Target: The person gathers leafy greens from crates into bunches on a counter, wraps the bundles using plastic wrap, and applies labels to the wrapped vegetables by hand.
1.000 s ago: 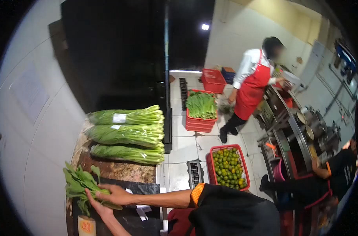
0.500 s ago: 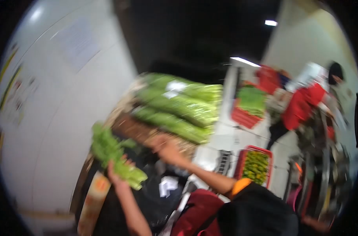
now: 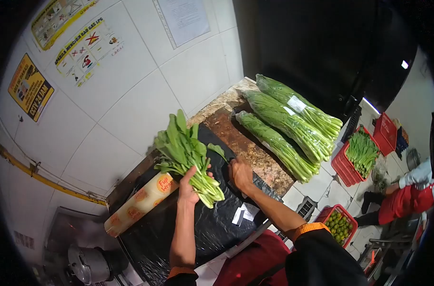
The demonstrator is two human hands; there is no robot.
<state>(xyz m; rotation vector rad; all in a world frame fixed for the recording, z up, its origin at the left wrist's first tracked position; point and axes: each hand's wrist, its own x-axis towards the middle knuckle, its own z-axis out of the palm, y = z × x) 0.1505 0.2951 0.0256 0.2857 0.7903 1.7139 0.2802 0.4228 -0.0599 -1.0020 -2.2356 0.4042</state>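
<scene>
My left hand (image 3: 189,187) is wrapped round a bunch of leafy greens (image 3: 181,148), its leaves toward the wall and its pale stems toward me. Close by on the right, my right hand (image 3: 240,174) is closed at a single leaf (image 3: 218,150) over the black plastic sheet (image 3: 178,236). A printed roll of wrap (image 3: 140,202) lies on the sheet left of the bunch. White paper slips (image 3: 245,213) rest on the sheet below my right hand. Beyond it, three wrapped bundles of greens (image 3: 291,124) lie side by side on the worn brown board (image 3: 262,159).
On the tiled floor at the right are a red crate of greens (image 3: 346,166) and a red crate of green-orange citrus (image 3: 343,238). A person in a red apron (image 3: 405,204) stands beyond them. A metal pot (image 3: 88,264) sits at the lower left. Posters hang on the wall.
The view has swung left, showing more wall and the pot. My right hand left the bunch and is now at a loose leaf. My left hand still holds the bunch.
</scene>
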